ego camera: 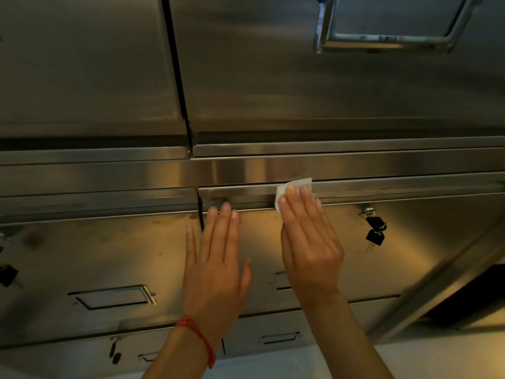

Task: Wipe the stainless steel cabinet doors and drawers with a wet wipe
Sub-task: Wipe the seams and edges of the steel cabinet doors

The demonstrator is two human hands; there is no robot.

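Right hand (311,242) laid flat, fingers straight and close together, pressing a white wet wipe (293,190) against the top lip of a stainless steel drawer (410,255); wipe folded small, showing above and to the left of the fingertips, its upper corner reaching onto the horizontal rail (355,165) above the drawer. Left hand (216,258) flat too, fingers straight and slightly spread, thumb out to the side, resting on the same drawer front just beside the dark vertical gap (201,214) that parts it from the neighbouring left drawer (95,253); fingertips touching the lower edge of the lip. Red cord bracelet (198,337) round the left wrist. Two black-headed keys (375,231) hanging from a lock (366,212) right of the wiping hand, well apart from it. Recessed label holder (114,296) on the left drawer, another drawer row below with a small handle (278,337) and a second hanging key (114,351) (blurred, detail hard to make out). Above the rail, two large cabinet doors (259,64), the right one bearing a framed metal handle (388,26). Warm reflections across the steel.
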